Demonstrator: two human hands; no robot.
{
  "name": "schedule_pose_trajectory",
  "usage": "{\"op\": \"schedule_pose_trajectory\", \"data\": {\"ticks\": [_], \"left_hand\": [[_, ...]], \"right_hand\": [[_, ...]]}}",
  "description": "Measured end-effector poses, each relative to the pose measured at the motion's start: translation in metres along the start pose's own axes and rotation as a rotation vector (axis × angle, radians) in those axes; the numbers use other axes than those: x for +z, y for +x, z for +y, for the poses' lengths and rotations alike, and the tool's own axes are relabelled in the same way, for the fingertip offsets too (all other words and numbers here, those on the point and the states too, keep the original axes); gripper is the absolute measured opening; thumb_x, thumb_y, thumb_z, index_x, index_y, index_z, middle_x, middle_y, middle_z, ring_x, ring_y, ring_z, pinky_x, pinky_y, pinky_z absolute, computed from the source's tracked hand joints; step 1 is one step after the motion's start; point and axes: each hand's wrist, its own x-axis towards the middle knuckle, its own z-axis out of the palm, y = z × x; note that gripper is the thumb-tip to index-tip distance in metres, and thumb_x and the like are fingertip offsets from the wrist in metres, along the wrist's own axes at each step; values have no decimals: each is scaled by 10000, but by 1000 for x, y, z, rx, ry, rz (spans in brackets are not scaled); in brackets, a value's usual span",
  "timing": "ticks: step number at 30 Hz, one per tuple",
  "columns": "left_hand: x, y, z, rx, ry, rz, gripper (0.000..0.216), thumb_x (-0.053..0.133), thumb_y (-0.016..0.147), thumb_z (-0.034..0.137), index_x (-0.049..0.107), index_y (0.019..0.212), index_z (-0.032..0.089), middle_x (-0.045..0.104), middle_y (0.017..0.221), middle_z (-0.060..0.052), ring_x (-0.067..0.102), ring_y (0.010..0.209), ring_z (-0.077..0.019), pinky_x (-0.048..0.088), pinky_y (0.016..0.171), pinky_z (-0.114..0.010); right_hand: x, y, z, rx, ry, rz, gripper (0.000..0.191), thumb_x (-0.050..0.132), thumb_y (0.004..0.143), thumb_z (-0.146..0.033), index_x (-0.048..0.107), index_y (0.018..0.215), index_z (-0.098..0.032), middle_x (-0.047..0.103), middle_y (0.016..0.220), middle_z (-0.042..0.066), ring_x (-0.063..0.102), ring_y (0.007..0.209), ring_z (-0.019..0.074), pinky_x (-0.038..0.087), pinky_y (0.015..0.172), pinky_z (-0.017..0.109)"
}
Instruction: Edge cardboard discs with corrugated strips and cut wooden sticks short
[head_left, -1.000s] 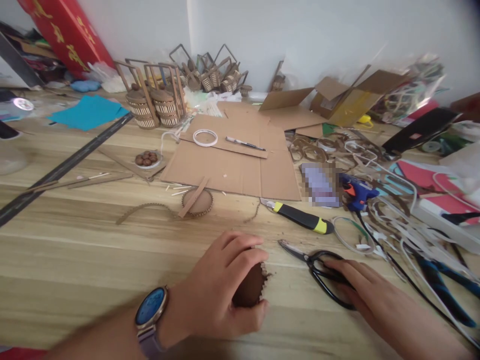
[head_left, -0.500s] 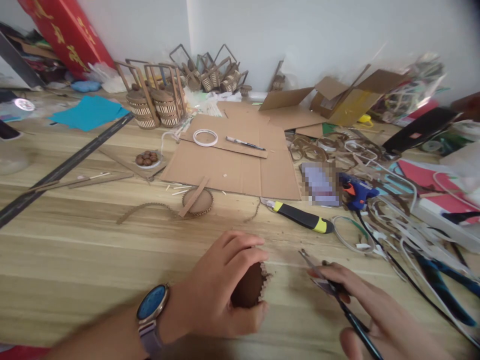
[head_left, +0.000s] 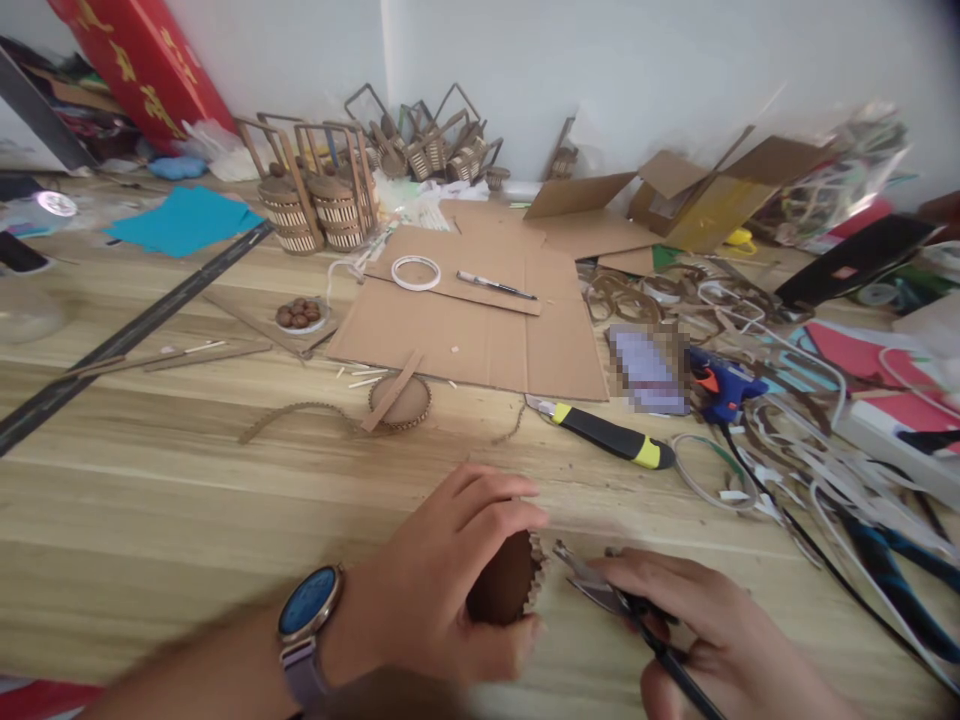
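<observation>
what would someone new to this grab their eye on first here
Probably the two hands low in the middle: the left hand grips a brown round piece with a ribbed rim, and the right hand holds scissors pointed towards that rim. Farther back, a bright red box with yellow characters stands out at upper left, with turquoise sheets below it in view.

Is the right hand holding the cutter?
No, the right hand holds the scissors, while the cutter lies on the table.
</observation>
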Motion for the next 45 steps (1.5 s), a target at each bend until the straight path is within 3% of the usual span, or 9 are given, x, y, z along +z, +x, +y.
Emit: {"op": "schedule_pose_trajectory", "data": {"ticks": [5, 9, 15, 27, 45], "left_hand": [[0, 0, 0, -2, -10, -4, 557, 639, 812, 301, 408, 1309, 199, 556, 1279, -154, 530, 1202, -310, 412, 1046, -508], [0, 0, 1, -15, -4, -15, 563, 631, 803, 272, 404, 1313, 206, 551, 1295, -150, 524, 1215, -313, 406, 1052, -517], [0, 0, 0, -3, -8, -8, 565, 646, 791, 284, 416, 1299, 194, 552, 1291, -153, 529, 1207, -305, 413, 1049, -507], [2, -1, 1, -2, -20, -18, 582, 652, 792, 298, 401, 1309, 206, 549, 1284, -151, 532, 1209, -317, 417, 1043, -520], [1, 0, 3, -9, -40, -44, 599, 632, 792, 286, 368, 1327, 225, 537, 1296, -149, 537, 1202, -320, 409, 1031, -505]], "right_hand": [[5, -1, 3, -20, -14, 10, 495, 822, 674, -556, 741, 1036, -228, 629, 674, -8, 589, 576, 155, 477, 502, 218], [3, 3, -1, -35, -59, 15, 436, 831, 681, -526, 753, 988, -226, 637, 684, -3, 596, 591, 157, 482, 510, 219], [2, 8, -3, -156, -157, 58, 513, 811, 661, -592, 738, 977, -195, 602, 638, -8, 557, 537, 144, 448, 471, 209], [1, 11, -3, -267, -267, 88, 550, 662, 780, -666, 717, 992, -161, 589, 619, 1, 562, 516, 134, 440, 457, 201], [-6, 14, -11, -248, -273, 46, 450, 635, 851, -608, 724, 978, -185, 562, 576, -20, 549, 495, 124, 421, 457, 209]]}}
